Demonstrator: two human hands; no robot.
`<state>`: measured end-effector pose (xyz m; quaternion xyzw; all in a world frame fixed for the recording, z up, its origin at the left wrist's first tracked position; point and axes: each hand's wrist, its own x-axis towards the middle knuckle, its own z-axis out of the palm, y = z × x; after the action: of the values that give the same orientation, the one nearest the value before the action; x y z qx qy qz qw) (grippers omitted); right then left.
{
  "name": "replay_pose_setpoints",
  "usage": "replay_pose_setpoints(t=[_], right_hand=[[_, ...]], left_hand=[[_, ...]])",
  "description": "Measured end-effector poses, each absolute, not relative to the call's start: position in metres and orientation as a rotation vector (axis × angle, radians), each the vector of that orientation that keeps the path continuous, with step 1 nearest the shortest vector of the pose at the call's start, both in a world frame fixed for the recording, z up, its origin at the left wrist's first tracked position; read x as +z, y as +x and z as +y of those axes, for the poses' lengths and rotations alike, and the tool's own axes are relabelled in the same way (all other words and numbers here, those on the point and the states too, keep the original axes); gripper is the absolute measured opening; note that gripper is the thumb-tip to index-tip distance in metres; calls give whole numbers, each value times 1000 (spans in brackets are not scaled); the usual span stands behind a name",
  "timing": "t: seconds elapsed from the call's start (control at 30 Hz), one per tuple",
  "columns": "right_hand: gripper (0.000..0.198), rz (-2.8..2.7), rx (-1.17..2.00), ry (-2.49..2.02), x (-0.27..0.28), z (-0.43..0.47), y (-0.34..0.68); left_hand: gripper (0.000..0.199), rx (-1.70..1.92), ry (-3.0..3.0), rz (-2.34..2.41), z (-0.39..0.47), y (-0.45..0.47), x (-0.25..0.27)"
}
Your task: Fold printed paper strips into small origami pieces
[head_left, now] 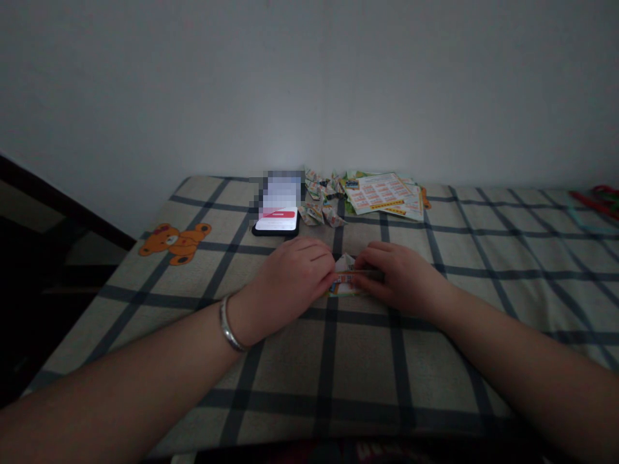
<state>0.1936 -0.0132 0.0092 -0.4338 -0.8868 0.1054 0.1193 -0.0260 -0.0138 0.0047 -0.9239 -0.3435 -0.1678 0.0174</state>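
Note:
Between my two hands a small folded piece of printed paper (345,281) rests on the checked tablecloth (290,361). Its top comes to a pale peak, and coloured print runs across its middle. My left hand (300,274) is closed at the paper's left edge, its fingertips partly hidden behind the knuckles. A silver bangle (230,325) circles the left wrist. My right hand (399,277) pinches the right edge between thumb and fingers. Just beyond lie several folded paper pieces (322,200) with similar print.
A phone (278,219) with a lit screen lies beyond my left hand. Printed sheets (384,193) are stacked near the wall (309,84). An orange bear cutout (175,242) lies flat at the left. Something red (602,201) sits at the far right edge.

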Motion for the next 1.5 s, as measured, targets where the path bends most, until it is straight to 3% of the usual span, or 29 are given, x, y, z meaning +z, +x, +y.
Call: replay_pose_setpoints(t=[0.37,1.27,1.5], right_hand=[[20,-2604,301,-1399,13,-16,195],[21,-2583,269,-1531,10,-9,192],[18,-2562,311,-1515,11,-9,189]], left_hand=[[14,-681,-2855,-869,-9,-29,-2],[3,-576,-2806,-1032,-10,-21,1],[13,-583,-2834,-840,-10,-25,0]])
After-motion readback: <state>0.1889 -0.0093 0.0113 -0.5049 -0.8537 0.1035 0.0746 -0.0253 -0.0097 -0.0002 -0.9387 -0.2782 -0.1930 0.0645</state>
